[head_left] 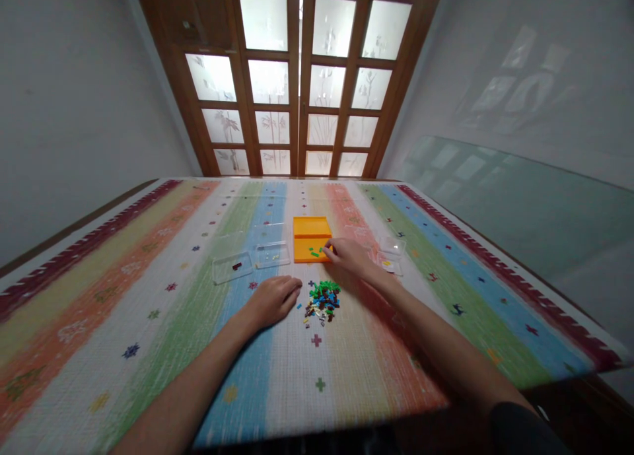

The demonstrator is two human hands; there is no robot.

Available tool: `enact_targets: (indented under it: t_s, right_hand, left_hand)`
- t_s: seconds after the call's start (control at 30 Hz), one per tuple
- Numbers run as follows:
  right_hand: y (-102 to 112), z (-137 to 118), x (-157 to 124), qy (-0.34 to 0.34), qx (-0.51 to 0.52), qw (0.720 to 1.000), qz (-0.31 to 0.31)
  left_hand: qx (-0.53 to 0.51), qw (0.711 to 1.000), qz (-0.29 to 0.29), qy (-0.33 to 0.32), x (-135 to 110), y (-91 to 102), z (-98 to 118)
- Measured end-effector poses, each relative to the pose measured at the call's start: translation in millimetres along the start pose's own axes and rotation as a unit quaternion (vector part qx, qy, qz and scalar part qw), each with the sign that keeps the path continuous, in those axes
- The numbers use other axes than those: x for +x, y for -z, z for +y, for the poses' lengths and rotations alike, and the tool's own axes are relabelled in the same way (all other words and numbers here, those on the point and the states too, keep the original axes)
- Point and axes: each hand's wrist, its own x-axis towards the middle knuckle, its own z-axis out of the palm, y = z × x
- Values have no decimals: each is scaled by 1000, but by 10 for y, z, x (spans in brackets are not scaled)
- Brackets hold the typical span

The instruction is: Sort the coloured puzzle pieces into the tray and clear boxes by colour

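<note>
My right hand [345, 255] reaches over the right edge of an orange tray [312, 235], its thumb and fingers pinched together low in the front compartment. Several small green bricks [314, 253] lie there, one of them right at my fingertips; whether it is gripped is too small to tell. On the tablecloth, my left hand [275, 299] rests loosely closed, palm down, with no object showing in it. Just right of it spreads a pile of small toy bricks [324, 299] in green, blue, dark brown, white and yellow.
Left of the tray stand a clear box [232, 267] with dark brown pieces and another clear box [272, 254] with pale pieces. A clear lidded box [391, 262] holding yellow pieces stands to the right. A striped tablecloth [198, 349] covers the table; wooden glazed doors [300, 111] are behind.
</note>
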Motion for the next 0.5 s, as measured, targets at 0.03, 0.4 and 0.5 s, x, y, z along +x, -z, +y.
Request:
enact_targets:
  t_s: [0.03,0.4,0.5]
  right_hand:
    - [0,-24,57,-4,-17,1000,-6]
    - [39,-122,287,-53,-100,993,-44]
    - [153,-22,183,-5,-76,997,-32]
  left_hand:
    - [2,1000,1,2,1,1,2]
    - [-1,1000,1,2,-2,-16,-3]
    - [-3,1000,4,-1,-7,-20,-5]
